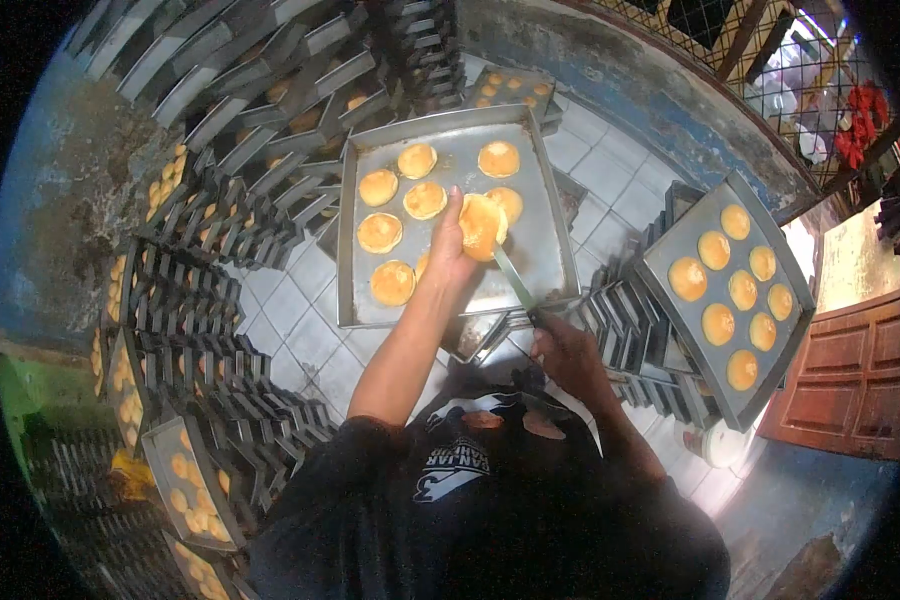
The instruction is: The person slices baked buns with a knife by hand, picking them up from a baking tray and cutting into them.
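Observation:
My left hand is closed around a round golden bun, thumb uppermost, above a large square metal tray. The bun's face looks uneven and paler in part; whether it is cut open I cannot tell. My right hand grips the dark handle of a knife with a long, flat grey blade. Its tip meets the lower edge of the held bun. Several more buns, such as one bun at the left, lie on the tray around my left hand, which partly hides one.
At right, another tray of buns tops a stack of trays. Stacked trays crowd the left side and the back. A white bucket stands on the tiled floor near a brown wooden door.

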A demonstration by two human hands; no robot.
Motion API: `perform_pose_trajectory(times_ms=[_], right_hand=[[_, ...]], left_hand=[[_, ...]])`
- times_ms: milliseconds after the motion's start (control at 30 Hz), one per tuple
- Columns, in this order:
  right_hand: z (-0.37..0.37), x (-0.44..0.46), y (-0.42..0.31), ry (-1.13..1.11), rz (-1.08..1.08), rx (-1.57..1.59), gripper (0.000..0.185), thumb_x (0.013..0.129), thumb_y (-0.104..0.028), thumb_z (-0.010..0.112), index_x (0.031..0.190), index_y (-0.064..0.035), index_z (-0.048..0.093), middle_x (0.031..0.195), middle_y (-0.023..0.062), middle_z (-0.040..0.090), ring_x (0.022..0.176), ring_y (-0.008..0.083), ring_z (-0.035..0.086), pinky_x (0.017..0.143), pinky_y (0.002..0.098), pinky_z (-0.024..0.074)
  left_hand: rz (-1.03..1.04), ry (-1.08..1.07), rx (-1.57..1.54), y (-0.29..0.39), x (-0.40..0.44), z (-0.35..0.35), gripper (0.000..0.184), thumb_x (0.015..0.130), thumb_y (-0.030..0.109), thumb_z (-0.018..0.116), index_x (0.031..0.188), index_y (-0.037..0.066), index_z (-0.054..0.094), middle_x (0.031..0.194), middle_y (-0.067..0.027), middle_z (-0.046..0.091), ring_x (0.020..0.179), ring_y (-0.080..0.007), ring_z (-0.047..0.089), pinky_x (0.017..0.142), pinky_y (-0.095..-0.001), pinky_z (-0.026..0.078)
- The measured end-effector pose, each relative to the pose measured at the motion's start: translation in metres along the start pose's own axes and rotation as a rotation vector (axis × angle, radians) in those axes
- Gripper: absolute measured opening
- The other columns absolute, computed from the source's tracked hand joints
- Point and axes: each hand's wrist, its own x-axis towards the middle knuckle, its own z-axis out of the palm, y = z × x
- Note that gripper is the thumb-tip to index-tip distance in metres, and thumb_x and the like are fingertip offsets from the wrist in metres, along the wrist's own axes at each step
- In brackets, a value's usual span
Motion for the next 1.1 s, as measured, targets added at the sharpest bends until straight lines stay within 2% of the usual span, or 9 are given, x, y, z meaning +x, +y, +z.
perform_pose_trajectory(times_ms=[333,400,433,500,600,700,867,933,1100], right_hand=[[-0.008,0.020,-0.008,-0.060,0.130,0.092,0.035,0.099,-0.017,0.058,0.130,-0.0017,0.058,0.091,0.0176,0.071,0.087,0.0242,0.072,0.077,0.0401,0.0536],[-0.024,-0.017,0.025,-0.024,-0.032,-0.030,0.029,0.099,-0.016,0.058,0.123,0.0004,0.062,0.080,0.0129,0.068,0.069,0.0189,0.065,0.062,0.0357,0.0496],[-0.033,-0.035,0.038,-0.005,-0.113,-0.091,0.027,0.098,-0.015,0.058,0.119,0.0015,0.064,0.075,0.0105,0.067,0.060,0.0162,0.061,0.054,0.0335,0.0476],[-0.061,-0.072,0.041,0.023,0.392,0.284,0.026,0.101,-0.012,0.056,0.121,0.0018,0.065,0.074,0.0082,0.067,0.051,0.0108,0.054,0.044,0.0274,0.0400],[-0.087,-0.075,0.016,0.140,0.601,0.305,0.026,0.103,-0.012,0.054,0.123,0.0006,0.066,0.073,0.0049,0.066,0.046,0.0063,0.049,0.040,0.0223,0.0347],[-0.075,-0.061,0.015,0.219,0.507,0.427,0.028,0.103,-0.011,0.055,0.124,0.0025,0.065,0.072,0.0043,0.066,0.046,0.0065,0.049,0.041,0.0227,0.0351],[-0.048,-0.038,0.027,0.212,0.457,0.428,0.030,0.102,-0.012,0.056,0.126,0.0048,0.064,0.074,0.0048,0.068,0.048,0.0063,0.051,0.042,0.0234,0.0370],[-0.046,-0.032,0.023,0.152,0.339,0.250,0.032,0.102,-0.015,0.057,0.127,0.0043,0.064,0.075,0.0045,0.069,0.050,0.0059,0.051,0.043,0.0242,0.0389],[-0.049,-0.023,0.003,0.136,0.284,0.312,0.032,0.101,-0.015,0.058,0.128,0.0022,0.064,0.077,0.0046,0.068,0.052,0.0066,0.054,0.044,0.0249,0.0404]], left_hand=[[-0.006,0.050,-0.118,-0.037,0.016,0.004,0.058,0.101,0.055,0.053,0.127,0.004,0.058,0.117,-0.0131,0.069,0.103,-0.0290,0.069,0.086,-0.0456,0.059],[-0.015,0.077,-0.115,-0.034,0.021,-0.005,0.059,0.102,0.055,0.053,0.129,0.003,0.056,0.115,-0.0138,0.069,0.102,-0.0294,0.070,0.085,-0.0462,0.059],[-0.013,0.155,-0.009,-0.033,0.017,-0.005,0.058,0.102,0.054,0.053,0.126,0.001,0.058,0.114,-0.0133,0.070,0.100,-0.0289,0.070,0.084,-0.0440,0.059],[-0.017,0.239,0.094,-0.039,0.014,-0.011,0.056,0.103,0.053,0.053,0.123,0.000,0.060,0.113,-0.0129,0.070,0.099,-0.0285,0.070,0.084,-0.0418,0.058],[0.095,0.298,0.619,-0.048,0.025,-0.022,0.049,0.103,0.045,0.057,0.114,-0.002,0.065,0.110,-0.0163,0.070,0.092,-0.0286,0.070,0.080,-0.0392,0.056],[0.660,0.167,1.343,-0.026,0.049,-0.017,0.044,0.095,0.038,0.065,0.111,-0.003,0.068,0.107,-0.0245,0.068,0.099,-0.0364,0.065,0.087,-0.0452,0.051],[0.493,0.196,1.937,-0.009,0.109,0.004,0.058,0.090,0.054,0.066,0.106,-0.001,0.071,0.115,-0.0252,0.068,0.113,-0.0405,0.062,0.095,-0.0494,0.049],[0.133,0.072,2.073,0.000,0.110,0.019,0.068,0.081,0.056,0.075,0.115,-0.002,0.067,0.117,-0.0247,0.068,0.113,-0.0403,0.063,0.096,-0.0480,0.050],[0.193,-0.034,1.820,0.001,0.086,0.011,0.081,0.069,0.049,0.087,0.126,-0.003,0.059,0.115,-0.0232,0.069,0.106,-0.0352,0.068,0.090,-0.0452,0.054]])
